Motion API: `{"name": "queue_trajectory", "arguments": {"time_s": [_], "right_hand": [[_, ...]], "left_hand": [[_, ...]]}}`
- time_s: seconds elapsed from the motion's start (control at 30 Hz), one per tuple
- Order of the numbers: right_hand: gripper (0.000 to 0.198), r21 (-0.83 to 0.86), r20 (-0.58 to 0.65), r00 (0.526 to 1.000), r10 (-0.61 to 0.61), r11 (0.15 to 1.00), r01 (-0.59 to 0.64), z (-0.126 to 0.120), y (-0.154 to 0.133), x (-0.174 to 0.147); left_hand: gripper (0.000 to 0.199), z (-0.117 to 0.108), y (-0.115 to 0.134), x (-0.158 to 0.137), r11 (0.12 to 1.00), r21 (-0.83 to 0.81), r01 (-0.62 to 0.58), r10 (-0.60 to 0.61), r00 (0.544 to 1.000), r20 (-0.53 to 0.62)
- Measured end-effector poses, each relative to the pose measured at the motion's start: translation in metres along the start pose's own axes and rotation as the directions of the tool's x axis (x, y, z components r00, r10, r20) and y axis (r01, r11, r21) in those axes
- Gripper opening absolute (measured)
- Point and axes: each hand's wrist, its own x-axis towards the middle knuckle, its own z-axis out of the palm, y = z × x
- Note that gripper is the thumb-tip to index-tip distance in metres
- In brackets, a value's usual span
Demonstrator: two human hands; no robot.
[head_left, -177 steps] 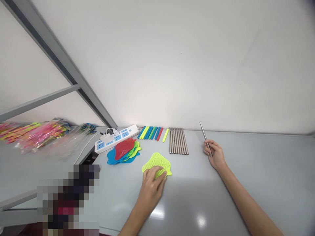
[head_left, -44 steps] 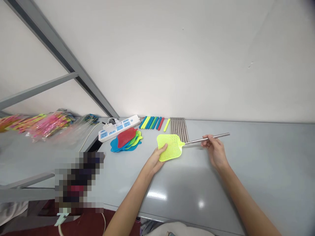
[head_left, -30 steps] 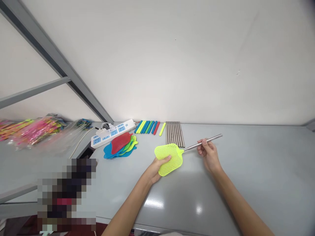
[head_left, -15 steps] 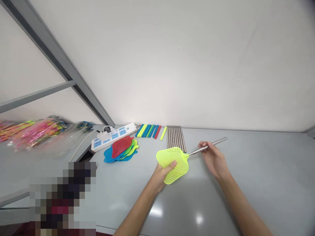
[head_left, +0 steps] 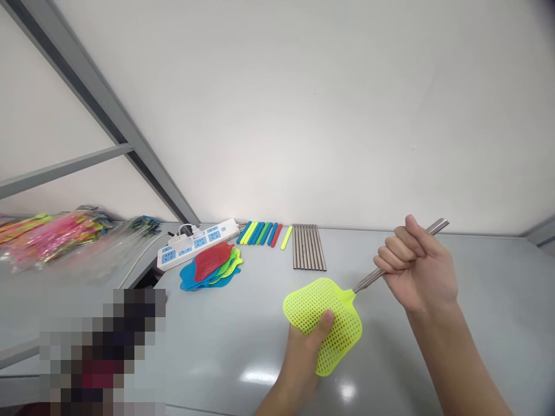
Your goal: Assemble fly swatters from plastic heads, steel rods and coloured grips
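Observation:
A yellow-green perforated fly swatter head [head_left: 342, 315] is pinched in my left hand [head_left: 306, 352], thumb on top and the fingers hidden beneath. From its neck a metal rod [head_left: 368, 280] slants up to the right. My right hand [head_left: 418, 263] is wrapped round that rod in a fist, and the rod's end sticks out past the thumb side. The rod's tip meets the neck of the head; how deep it sits inside cannot be made out. Both hands are above the table.
Behind lies a row of metal rods [head_left: 309, 248], with coloured handle sleeves [head_left: 259, 233] to their left. Stacked swatter heads [head_left: 212, 263] lie against a white power strip [head_left: 199, 242]. Plastic-bagged items [head_left: 65, 237] are at the far left, near a grey metal frame [head_left: 121, 138].
Both hands have come closer and to the right with the swatter. My right hand has gone from a light fingertip hold to a full fist round the rod.

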Motion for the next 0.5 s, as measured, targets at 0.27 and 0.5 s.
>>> {"name": "queue_trajectory", "arguments": {"time_s": [0.27, 0.5], "right_hand": [[0.048, 0.078, -0.070, 0.997, -0.013, 0.997, 0.019, -0.001, -0.005, -0.006], [0.047, 0.067, -0.049, 0.998, -0.033, 0.997, 0.036, -0.001, -0.002, -0.010]], "left_hand": [[0.039, 0.005, 0.003, -0.015, 0.999, -0.037, -0.009, 0.007, 0.999, -0.054], [0.045, 0.008, 0.005, -0.018, 0.999, -0.047, 0.015, -0.017, 0.999, -0.036]]}}
